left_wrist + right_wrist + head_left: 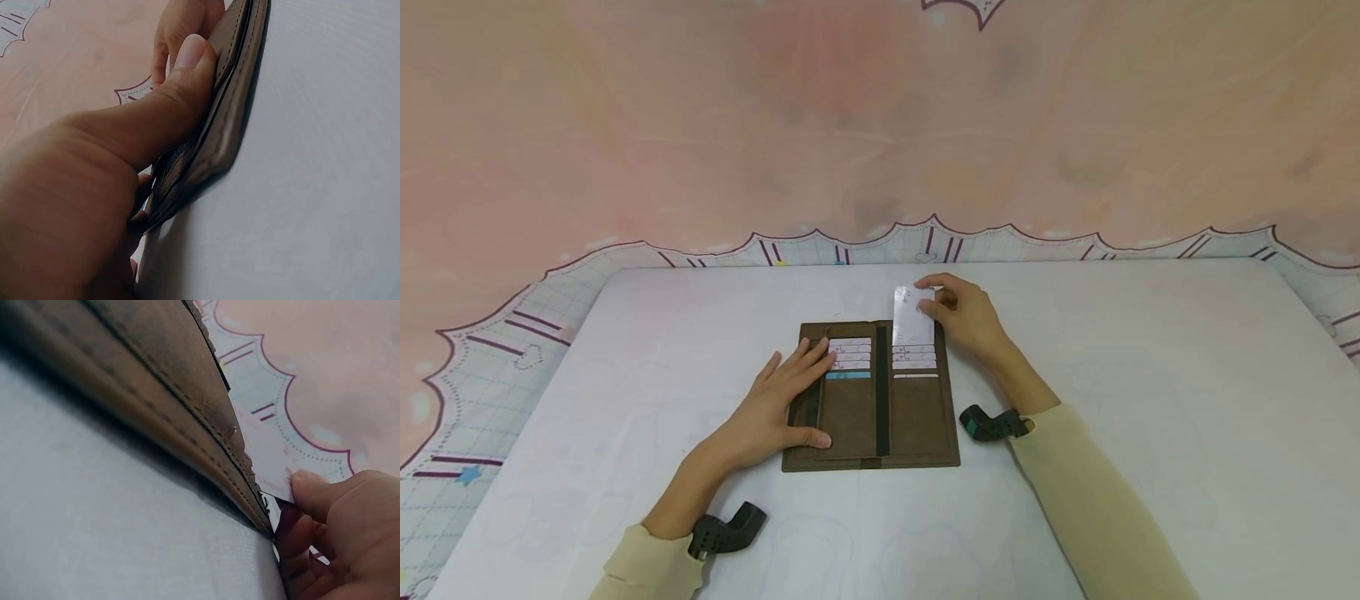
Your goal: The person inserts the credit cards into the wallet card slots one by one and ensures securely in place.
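A brown leather wallet point(850, 417) lies unfolded on the white table, with a dark strip down its middle. Several cards point(850, 354) sit in slots on its left half, a blue edge among them, and more white edges show on the right half. My right hand point(966, 315) pinches a white card point(912, 321) by its right side; most of the card stands above the top right slot. In the right wrist view the thumb point(312, 494) presses the card's edge. Spread over the wallet's left side, my left hand point(775, 408) rests with its thumb on the lower left panel.
The white table point(1135, 400) extends to both sides of the wallet. Behind it hangs a pink-orange cloth point(820, 125) with a scalloped border. Each wrist wears a black camera mount point(727, 531) over or beside a beige sleeve point(1097, 492).
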`<state>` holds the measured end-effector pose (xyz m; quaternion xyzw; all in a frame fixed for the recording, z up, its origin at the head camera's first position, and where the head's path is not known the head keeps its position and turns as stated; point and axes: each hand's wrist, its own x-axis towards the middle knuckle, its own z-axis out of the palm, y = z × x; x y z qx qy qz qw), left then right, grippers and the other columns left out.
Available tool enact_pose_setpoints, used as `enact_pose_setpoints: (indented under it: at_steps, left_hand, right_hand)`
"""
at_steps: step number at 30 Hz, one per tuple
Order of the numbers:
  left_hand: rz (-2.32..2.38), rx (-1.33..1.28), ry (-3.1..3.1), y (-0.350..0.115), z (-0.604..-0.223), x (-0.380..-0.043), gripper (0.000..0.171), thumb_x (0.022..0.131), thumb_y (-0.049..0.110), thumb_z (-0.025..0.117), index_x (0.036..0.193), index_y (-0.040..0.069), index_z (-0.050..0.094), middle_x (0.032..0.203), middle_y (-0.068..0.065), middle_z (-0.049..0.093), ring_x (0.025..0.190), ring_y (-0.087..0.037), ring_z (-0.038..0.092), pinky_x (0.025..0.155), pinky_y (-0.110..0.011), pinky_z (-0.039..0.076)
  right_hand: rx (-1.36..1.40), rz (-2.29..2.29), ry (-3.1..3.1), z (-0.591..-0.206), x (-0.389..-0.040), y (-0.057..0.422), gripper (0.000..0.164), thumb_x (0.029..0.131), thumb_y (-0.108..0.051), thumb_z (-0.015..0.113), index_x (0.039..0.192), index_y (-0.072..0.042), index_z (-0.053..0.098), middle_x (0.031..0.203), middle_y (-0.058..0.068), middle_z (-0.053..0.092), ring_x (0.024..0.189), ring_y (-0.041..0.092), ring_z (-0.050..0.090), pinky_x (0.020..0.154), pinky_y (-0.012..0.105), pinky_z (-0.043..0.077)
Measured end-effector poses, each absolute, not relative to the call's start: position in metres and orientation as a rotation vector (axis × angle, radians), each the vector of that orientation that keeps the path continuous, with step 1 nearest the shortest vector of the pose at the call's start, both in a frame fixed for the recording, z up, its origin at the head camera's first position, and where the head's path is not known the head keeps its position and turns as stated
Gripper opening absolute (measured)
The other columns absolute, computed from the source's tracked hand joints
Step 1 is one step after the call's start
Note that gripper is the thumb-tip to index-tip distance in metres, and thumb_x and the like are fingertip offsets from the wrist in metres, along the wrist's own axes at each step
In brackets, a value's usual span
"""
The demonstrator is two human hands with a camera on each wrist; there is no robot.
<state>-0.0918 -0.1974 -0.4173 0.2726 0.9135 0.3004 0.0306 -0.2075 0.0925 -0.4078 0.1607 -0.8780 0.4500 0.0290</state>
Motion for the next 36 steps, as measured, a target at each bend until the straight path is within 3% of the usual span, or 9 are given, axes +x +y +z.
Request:
enact_pose_setpoints:
  at_steps: [30,36]
  left_hand:
    - [0.911,0.824,2.824,-0.1960,-0.4149,-0.0912,0.104,0.068,0.041,0.083,0.151,0.010,0.029,0.158,-0.007,0.018,0.145,-0.027,0.005,0.114,-0.052,-0.003]
    - [0.906,0.817,2.817,-0.1951,-0.4139,-0.0912,0.104,0.069,0.041,0.082,0.152,0.010,0.028,0.158,-0.006,0.017,0.145,-0.027,0.005,0.114,-0.052,-0.004]
  right_hand:
    - [0.646,1.253,-2.819,-0.4080,-0.2040,0.0918,0.026,0.095,-0.017,0.060,0.121,-0.011,0.064,0.089,0.005,0.055,0.082,0.021,0.048,0.070,0.033,0.038]
    - [0.621,1.303,-2.808,-0.4064,-0.2016,0.0937,0.022,0.096,-0.017,0.060,0.114,-0.009,0.067,0.095,0.007,0.056,0.087,0.023,0.048,0.075,0.035,0.039]
